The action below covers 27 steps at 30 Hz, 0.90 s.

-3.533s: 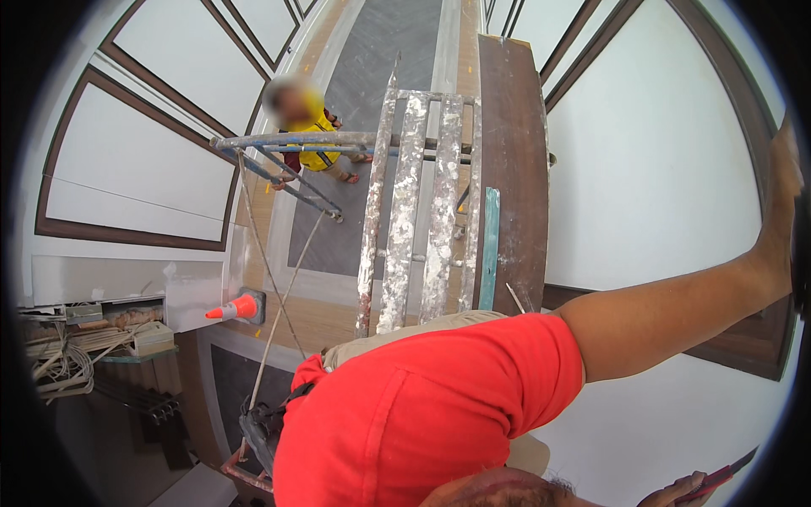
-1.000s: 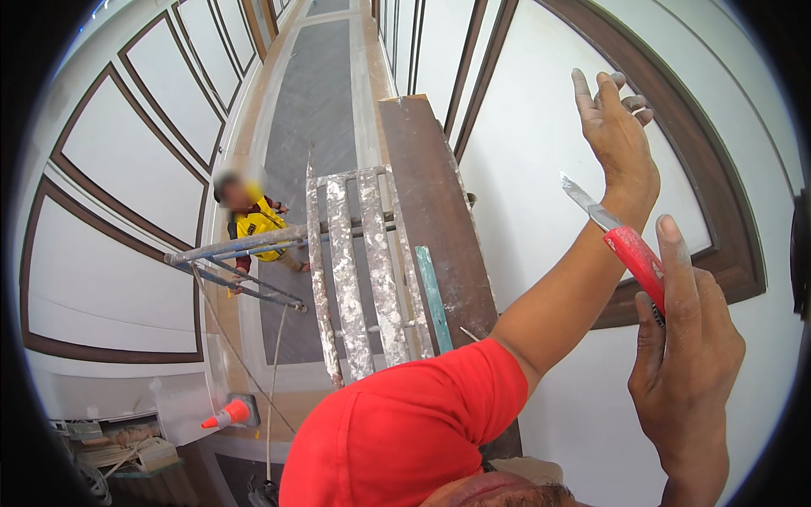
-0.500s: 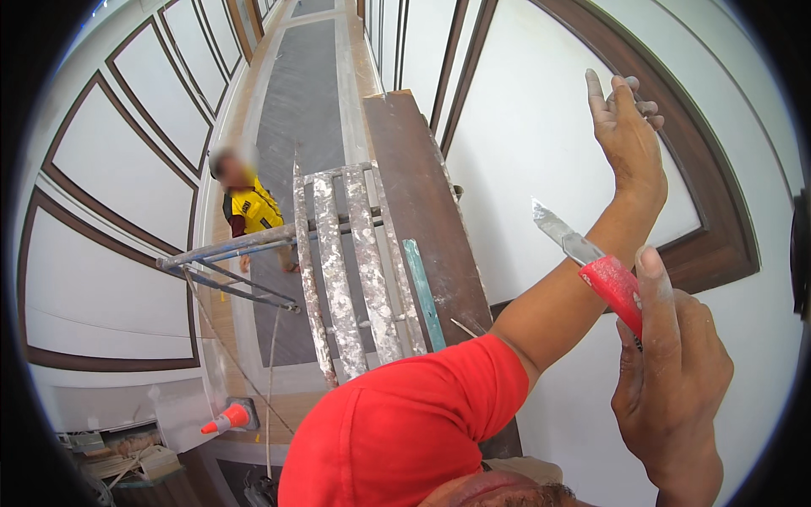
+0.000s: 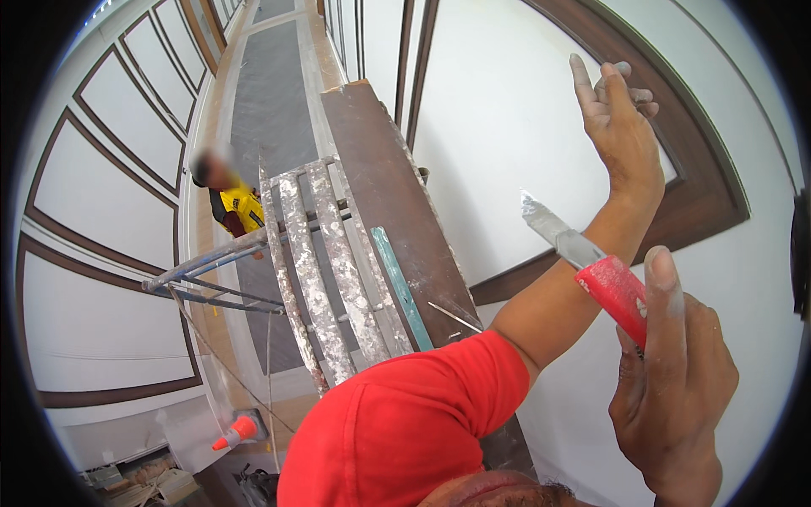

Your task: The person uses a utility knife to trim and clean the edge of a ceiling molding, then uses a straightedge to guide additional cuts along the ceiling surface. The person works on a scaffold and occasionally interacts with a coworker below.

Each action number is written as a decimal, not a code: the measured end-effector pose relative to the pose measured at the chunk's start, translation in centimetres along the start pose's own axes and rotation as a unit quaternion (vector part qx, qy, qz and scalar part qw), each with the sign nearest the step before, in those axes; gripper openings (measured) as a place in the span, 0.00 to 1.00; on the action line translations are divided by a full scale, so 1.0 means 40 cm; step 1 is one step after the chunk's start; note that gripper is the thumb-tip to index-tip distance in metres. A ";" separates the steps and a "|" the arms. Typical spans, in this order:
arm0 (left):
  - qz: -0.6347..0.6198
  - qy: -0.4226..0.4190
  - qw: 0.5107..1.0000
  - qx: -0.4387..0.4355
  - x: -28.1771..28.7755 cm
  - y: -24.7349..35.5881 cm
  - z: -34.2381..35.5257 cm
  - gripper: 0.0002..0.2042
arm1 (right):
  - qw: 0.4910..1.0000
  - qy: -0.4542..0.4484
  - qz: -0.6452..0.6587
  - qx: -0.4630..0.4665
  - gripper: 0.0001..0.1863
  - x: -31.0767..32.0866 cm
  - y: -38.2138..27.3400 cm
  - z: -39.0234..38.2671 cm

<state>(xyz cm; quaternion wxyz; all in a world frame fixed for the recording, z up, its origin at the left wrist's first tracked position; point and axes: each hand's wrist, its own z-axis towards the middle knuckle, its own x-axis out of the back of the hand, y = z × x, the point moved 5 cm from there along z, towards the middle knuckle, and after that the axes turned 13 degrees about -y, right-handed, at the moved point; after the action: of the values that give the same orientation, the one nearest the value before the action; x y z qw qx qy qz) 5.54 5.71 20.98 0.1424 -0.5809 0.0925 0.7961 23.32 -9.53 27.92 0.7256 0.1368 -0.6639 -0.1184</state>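
Observation:
My right hand (image 4: pixel 680 384), at the lower right, grips the red handle of a utility knife (image 4: pixel 610 291). Its metal blade is out, smeared whitish, and points up and left, apart from any surface I can make out. My left arm, in a red sleeve, reaches up and right past the knife. At its end my left hand (image 4: pixel 623 118) is dusty, with the index finger stretched out and the others loosely bent and apart. It lies over the white wall panel (image 4: pixel 498 127) near its dark brown wooden frame (image 4: pixel 705 182); whether the fingertips touch is unclear.
Below stands a paint-spattered slatted platform (image 4: pixel 338 253) on blue metal scaffolding (image 4: pixel 211 262). Beside it runs a brown board (image 4: pixel 389 160) bearing a green strip (image 4: pixel 401 287). A person in yellow (image 4: pixel 241 207) is on the floor beyond. An orange cone (image 4: pixel 241 429) lies lower left.
The view has turned a little, so the platform, board and person sit further left. My left hand has shifted slightly against the panel; the knife stays in my right hand.

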 end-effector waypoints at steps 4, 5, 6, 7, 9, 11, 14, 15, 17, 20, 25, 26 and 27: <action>-0.006 -0.011 1.000 0.008 -0.051 -0.026 -0.062 0.37 | 0.998 -0.061 -0.003 -0.015 0.40 -0.007 -0.011 -0.066; -0.003 -0.014 1.000 0.010 -0.064 -0.029 -0.076 0.36 | 0.999 -0.051 -0.005 -0.016 0.40 -0.001 -0.011 -0.082; -0.001 -0.023 1.000 0.009 -0.074 -0.038 -0.087 0.36 | 0.999 -0.042 -0.008 -0.017 0.40 0.003 -0.010 -0.098; 0.001 -0.032 0.999 0.008 -0.081 -0.051 -0.098 0.36 | 0.999 -0.032 -0.011 -0.018 0.40 0.007 -0.010 -0.113; 0.009 -0.044 0.999 0.007 -0.095 -0.063 -0.113 0.36 | 1.000 -0.013 -0.007 -0.018 0.40 0.014 -0.005 -0.138; 0.018 -0.045 0.999 0.012 -0.107 -0.073 -0.131 0.36 | 1.000 0.001 -0.006 -0.020 0.40 0.017 -0.005 -0.160; 0.011 -0.068 0.998 0.008 -0.123 -0.084 -0.150 0.36 | 0.999 0.009 -0.007 -0.033 0.39 0.019 -0.008 -0.195; 0.015 -0.075 0.997 0.009 -0.126 -0.088 -0.155 0.36 | 0.999 0.007 -0.005 -0.039 0.39 0.020 -0.008 -0.208; 0.020 -0.087 0.996 0.010 -0.129 -0.099 -0.161 0.36 | 0.998 0.007 0.005 -0.055 0.38 0.024 -0.003 -0.229; 0.047 -0.102 0.993 0.036 -0.138 -0.128 -0.172 0.34 | 0.996 0.009 0.022 -0.087 0.37 0.027 0.015 -0.250; 0.039 -0.123 0.988 0.083 -0.150 -0.170 -0.201 0.31 | 0.992 0.016 0.021 -0.127 0.33 0.022 0.031 -0.302; 0.040 -0.117 0.988 0.089 -0.143 -0.166 -0.197 0.31 | 0.991 0.020 0.004 -0.131 0.32 0.023 0.036 -0.306; 0.029 -0.120 0.988 0.091 -0.141 -0.171 -0.192 0.31 | 0.991 0.023 -0.014 -0.134 0.31 0.027 0.040 -0.310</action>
<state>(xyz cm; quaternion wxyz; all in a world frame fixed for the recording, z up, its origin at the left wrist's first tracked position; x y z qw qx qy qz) 16.35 9.07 24.10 0.1819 -0.4630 0.1633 0.8520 35.76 -7.90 28.49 0.7510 0.0504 -0.6228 -0.2134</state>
